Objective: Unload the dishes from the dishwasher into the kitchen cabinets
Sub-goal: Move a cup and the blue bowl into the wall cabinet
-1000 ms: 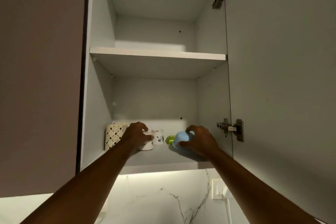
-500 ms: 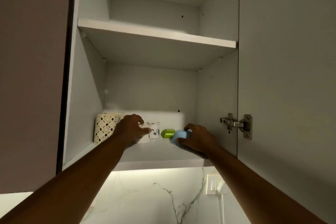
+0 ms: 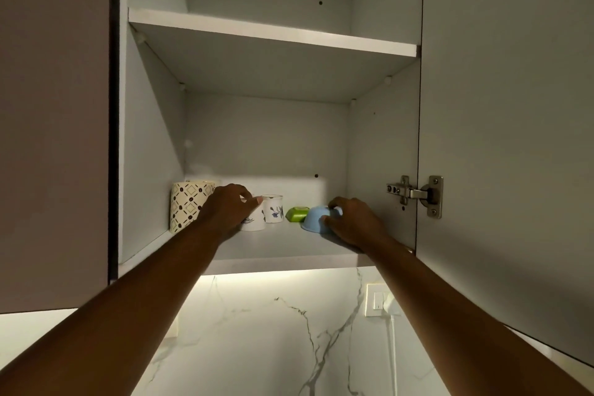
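Note:
Both my hands reach into an open wall cabinet, onto its lower shelf (image 3: 283,249). My left hand (image 3: 229,207) grips a white floral cup (image 3: 255,222) standing on the shelf; the hand hides most of it. My right hand (image 3: 348,222) holds a light blue bowl (image 3: 313,219) turned upside down, tilted, its rim touching the shelf. Behind these stand a second white floral cup (image 3: 273,208) and a green bowl (image 3: 297,214), also upside down. A tall cup with a diamond pattern (image 3: 188,205) stands at the shelf's left end.
The upper shelf (image 3: 273,32) shows nothing on its visible front. The cabinet door (image 3: 514,138) hangs open on the right, with a metal hinge (image 3: 416,194). Below are a lit marble backsplash (image 3: 273,331) and a white wall socket (image 3: 377,299) with a plug.
The view has tilted down and closer. My right hand has lowered the blue bowl towards the shelf beside the green bowl. My left hand stays on the white cup.

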A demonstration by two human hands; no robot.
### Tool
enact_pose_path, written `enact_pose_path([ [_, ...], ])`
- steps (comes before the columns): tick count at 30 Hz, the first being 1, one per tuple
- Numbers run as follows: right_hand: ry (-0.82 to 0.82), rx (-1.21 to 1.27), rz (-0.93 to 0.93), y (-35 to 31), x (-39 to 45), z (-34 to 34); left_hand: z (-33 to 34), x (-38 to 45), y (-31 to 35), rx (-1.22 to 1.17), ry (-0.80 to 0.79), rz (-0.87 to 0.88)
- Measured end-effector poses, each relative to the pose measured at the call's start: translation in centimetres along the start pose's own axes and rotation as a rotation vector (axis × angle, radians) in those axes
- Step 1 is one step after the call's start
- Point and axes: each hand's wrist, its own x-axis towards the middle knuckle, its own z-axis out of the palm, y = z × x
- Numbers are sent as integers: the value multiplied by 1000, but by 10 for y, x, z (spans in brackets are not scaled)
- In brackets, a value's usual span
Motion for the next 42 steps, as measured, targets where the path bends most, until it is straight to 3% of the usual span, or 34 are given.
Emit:
enact_pose_path([
  [5,-26,-19,-3,-6,-8,-3,-4,-11,-1,44,-7,3],
  [10,175,19,-14,-10,-16,-8,-5,-33,8,124,45,-3],
  [16,208,122,-30,-11,-41,-18,-17,-60,16,189,42,-16],
  [22,204,107,-171,-1,-92,-32,-35,-103,32,322,100,-17],
  [28,293,-68,-323,10,-142,-49,-45,-166,60,497,190,99],
  [32,353,-64,-360,18,-174,-58,-50,-212,73,583,277,277],
  [42,281,-77,-334,19,-260,-71,-58,-307,97,708,136,268],
])
